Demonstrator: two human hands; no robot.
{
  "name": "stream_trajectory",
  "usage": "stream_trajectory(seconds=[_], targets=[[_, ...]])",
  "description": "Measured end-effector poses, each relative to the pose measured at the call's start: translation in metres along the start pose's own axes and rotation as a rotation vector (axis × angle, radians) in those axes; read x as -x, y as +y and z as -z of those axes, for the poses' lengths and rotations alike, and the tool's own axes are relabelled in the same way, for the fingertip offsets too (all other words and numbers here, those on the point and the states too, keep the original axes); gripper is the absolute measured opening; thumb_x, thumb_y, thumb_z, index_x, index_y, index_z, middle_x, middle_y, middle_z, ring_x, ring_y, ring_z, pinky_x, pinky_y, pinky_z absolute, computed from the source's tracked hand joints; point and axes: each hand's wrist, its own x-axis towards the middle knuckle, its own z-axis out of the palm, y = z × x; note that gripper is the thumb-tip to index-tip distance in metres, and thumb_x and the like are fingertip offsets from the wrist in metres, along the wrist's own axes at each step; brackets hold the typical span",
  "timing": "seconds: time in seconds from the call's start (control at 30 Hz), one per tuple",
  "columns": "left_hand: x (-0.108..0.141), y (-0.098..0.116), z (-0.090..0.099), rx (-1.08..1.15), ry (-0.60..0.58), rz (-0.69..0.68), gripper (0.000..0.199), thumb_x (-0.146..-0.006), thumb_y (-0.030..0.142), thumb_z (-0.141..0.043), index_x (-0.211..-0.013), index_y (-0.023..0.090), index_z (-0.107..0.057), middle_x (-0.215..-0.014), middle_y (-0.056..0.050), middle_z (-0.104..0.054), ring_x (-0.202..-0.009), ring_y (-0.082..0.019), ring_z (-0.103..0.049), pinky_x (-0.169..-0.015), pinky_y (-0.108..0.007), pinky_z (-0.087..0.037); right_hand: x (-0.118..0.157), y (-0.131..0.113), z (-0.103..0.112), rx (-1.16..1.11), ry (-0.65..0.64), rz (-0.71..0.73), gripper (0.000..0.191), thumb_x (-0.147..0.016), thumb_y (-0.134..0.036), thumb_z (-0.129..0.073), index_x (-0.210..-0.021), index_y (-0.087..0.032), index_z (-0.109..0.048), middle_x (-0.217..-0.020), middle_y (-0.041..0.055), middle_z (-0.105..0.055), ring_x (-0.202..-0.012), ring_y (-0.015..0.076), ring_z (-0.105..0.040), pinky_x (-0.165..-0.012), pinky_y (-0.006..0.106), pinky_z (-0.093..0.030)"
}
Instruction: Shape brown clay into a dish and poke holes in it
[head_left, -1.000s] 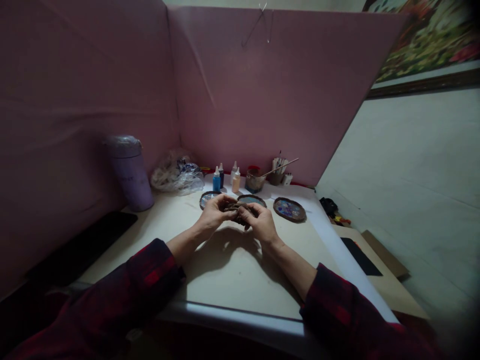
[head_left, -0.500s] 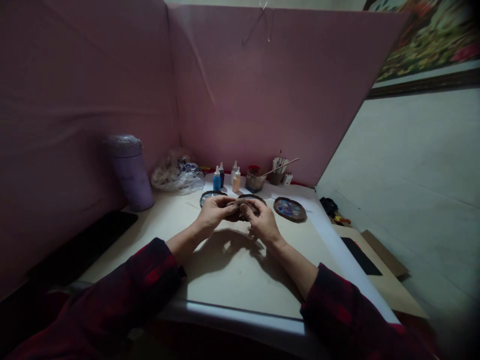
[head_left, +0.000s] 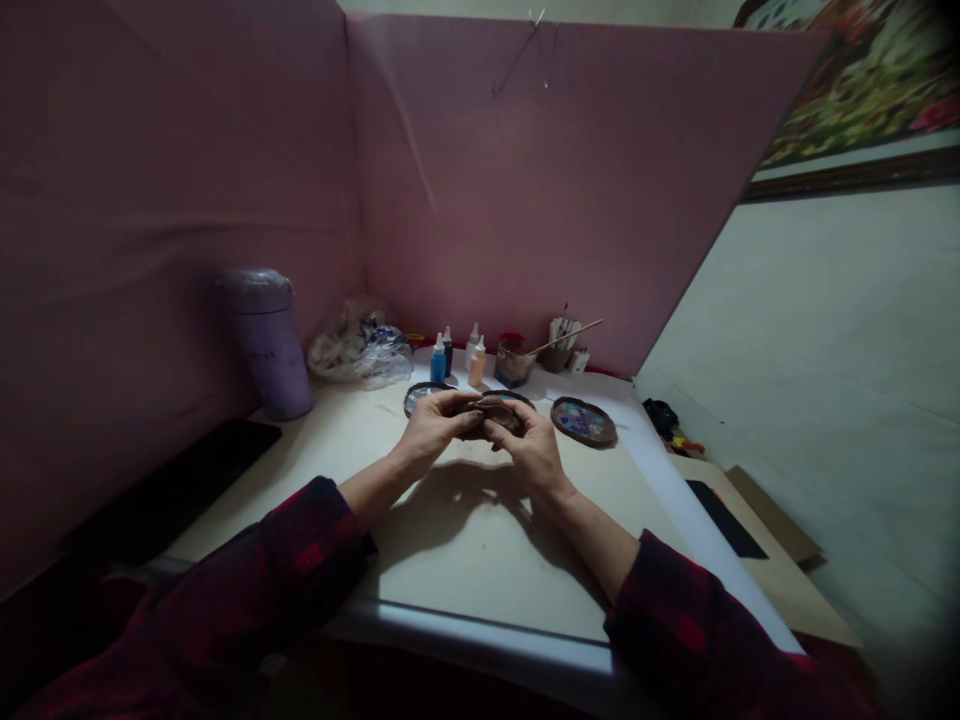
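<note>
Between both hands, a lump of brown clay [head_left: 501,413] is held above the table [head_left: 457,560]. My left hand [head_left: 433,432] grips its left side, thumb on the near face and fingers behind. On its right side my right hand [head_left: 534,448] is closed, the thumb pressed to the near face. Part of the clay is hidden by the fingers. Just beyond the hands lie dark-rimmed oval pieces with blue patterned insides: a left piece [head_left: 417,396], a middle piece [head_left: 517,398] partly covered by my right hand, and a right piece [head_left: 583,422].
Behind stand small squeeze bottles [head_left: 438,362], a murky jar [head_left: 514,364] with a brush across it, and a holder of brushes [head_left: 559,350]. To the left are a crumpled plastic bag [head_left: 360,350], a purple tumbler [head_left: 271,355] and a black flat object [head_left: 180,480]. Pink panels enclose the back and left.
My right thumb and fingers have shifted on the clay, and more of its near face shows now. The whole view has moved slightly.
</note>
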Motion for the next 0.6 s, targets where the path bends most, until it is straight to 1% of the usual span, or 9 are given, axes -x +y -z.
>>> stream_trajectory(seconds=[0.07, 0.13, 0.17, 0.23, 0.3, 0.37, 0.43, 0.5, 0.6], targets=[[-0.0002, -0.0005, -0.0004, 0.033, -0.014, 0.024, 0.057, -0.058, 0.031, -0.088, -0.108, 0.013, -0.068, -0.097, -0.009, -0.073, -0.080, -0.018, -0.069, -0.074, -0.032, -0.056, -0.0028, 0.0010, 0.0029, -0.027, 0.033, -0.008, 0.040, -0.067, -0.041, -0.078, -0.096, -0.016, -0.070, -0.079, 0.0029, -0.068, -0.061, 0.0137, -0.056, -0.051, 0.026, -0.049], [-0.0005, -0.0008, 0.0002, 0.023, -0.025, 0.041, 0.061, -0.059, 0.032, -0.088, -0.113, 0.014, -0.066, -0.098, -0.008, -0.072, -0.080, -0.017, -0.069, -0.074, -0.031, -0.056, -0.0047, 0.0019, 0.0054, -0.045, 0.050, -0.005, 0.037, -0.067, -0.040, -0.078, -0.095, -0.016, -0.070, -0.078, 0.0022, -0.069, -0.059, 0.0127, -0.055, -0.051, 0.026, -0.048], [-0.0006, -0.0008, 0.0007, -0.005, -0.035, 0.049, 0.058, -0.059, 0.033, -0.087, -0.110, 0.013, -0.066, -0.095, -0.008, -0.072, -0.078, -0.017, -0.068, -0.072, -0.030, -0.055, -0.0053, 0.0024, 0.0063, -0.053, 0.049, 0.000, 0.035, -0.067, -0.038, -0.078, -0.095, -0.017, -0.071, -0.078, 0.0021, -0.069, -0.059, 0.0124, -0.055, -0.051, 0.026, -0.048], [-0.0007, -0.0006, 0.0016, -0.071, -0.062, 0.052, 0.047, -0.061, 0.035, -0.086, -0.096, 0.010, -0.068, -0.082, -0.007, -0.070, -0.069, -0.015, -0.066, -0.064, -0.027, -0.053, -0.0058, 0.0035, 0.0074, -0.081, 0.028, 0.010, 0.033, -0.067, -0.034, -0.078, -0.095, -0.019, -0.071, -0.084, 0.0025, -0.072, -0.063, 0.0135, -0.059, -0.054, 0.026, -0.049], [-0.0005, -0.0007, 0.0020, -0.099, -0.074, 0.017, 0.040, -0.062, 0.037, -0.085, -0.083, 0.008, -0.068, -0.069, -0.004, -0.066, -0.060, -0.012, -0.062, -0.058, -0.025, -0.050, -0.0054, 0.0044, 0.0074, -0.127, -0.006, 0.016, 0.033, -0.066, -0.030, -0.079, -0.096, -0.021, -0.071, -0.093, 0.0033, -0.074, -0.076, 0.0168, -0.065, -0.062, 0.028, -0.052], [-0.0003, -0.0013, 0.0019, -0.105, -0.063, -0.032, 0.037, -0.062, 0.038, -0.084, -0.076, 0.008, -0.066, -0.060, -0.002, -0.062, -0.053, -0.010, -0.058, -0.053, -0.024, -0.048, -0.0043, 0.0046, 0.0067, -0.175, -0.031, 0.011, 0.033, -0.065, -0.027, -0.080, -0.097, -0.022, -0.071, -0.099, 0.0036, -0.074, -0.088, 0.0200, -0.068, -0.073, 0.031, -0.055], [0.0001, -0.0023, 0.0016, -0.125, -0.030, -0.058, 0.036, -0.061, 0.037, -0.083, -0.075, 0.008, -0.066, -0.060, -0.002, -0.062, -0.052, -0.011, -0.059, -0.052, -0.024, -0.049, -0.0027, 0.0038, 0.0055, -0.209, -0.034, 0.002, 0.033, -0.064, -0.025, -0.080, -0.097, -0.023, -0.072, -0.100, 0.0034, -0.075, -0.093, 0.0211, -0.068, -0.080, 0.034, -0.055], [0.0007, -0.0029, 0.0014, -0.139, 0.013, -0.051, 0.036, -0.060, 0.037, -0.084, -0.074, 0.009, -0.066, -0.061, -0.003, -0.064, -0.053, -0.013, -0.062, -0.053, -0.026, -0.052, -0.0014, 0.0022, 0.0043, -0.224, -0.024, -0.003, 0.033, -0.064, -0.025, -0.080, -0.096, -0.023, -0.072, -0.099, 0.0032, -0.075, -0.092, 0.0209, -0.069, -0.083, 0.036, -0.055], [0.0019, -0.0023, 0.0007, -0.129, 0.043, -0.015, 0.039, -0.058, 0.039, -0.085, -0.074, 0.010, -0.066, -0.063, -0.004, -0.066, -0.054, -0.016, -0.065, -0.054, -0.027, -0.054, -0.0014, 0.0005, 0.0035, -0.203, -0.009, 0.000, 0.031, -0.064, -0.025, -0.081, -0.094, -0.022, -0.072, -0.097, 0.0036, -0.075, -0.090, 0.0207, -0.068, -0.080, 0.035, -0.055]])
